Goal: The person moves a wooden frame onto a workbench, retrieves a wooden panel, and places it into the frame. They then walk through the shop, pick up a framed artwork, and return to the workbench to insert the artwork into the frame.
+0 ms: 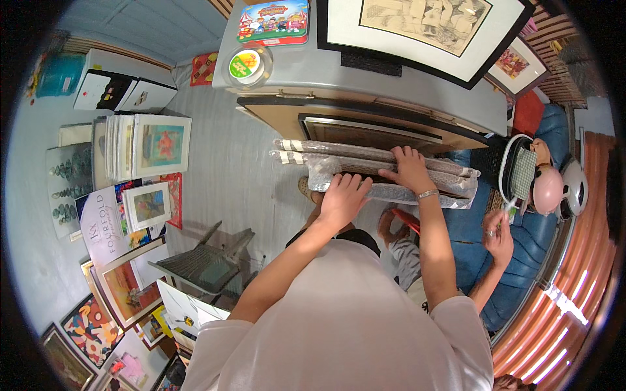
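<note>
Several flat, bubble-wrapped panels, which look like picture frames, stand on edge side by side in front of me. My left hand (345,200) has its fingers curled over the top edge of the nearest wrapped panel (391,191). Farther right, my right hand (412,171) grips the top of a middle wrapped panel (339,161), thumb on the near side and fingers over the far side. A bracelet circles that wrist. Behind these, a dark-framed picture (365,130) leans against a larger brown panel (274,111). The lower parts of the wrapped panels are hidden.
A grey cabinet (300,73) bears a framed drawing (424,19), a colourful tin (272,23) and a round tub (246,65). Another person's hand (499,241) is raised beside the blue sofa (469,254). Stacked pictures (163,146) and a dark chair (205,264) stand left.
</note>
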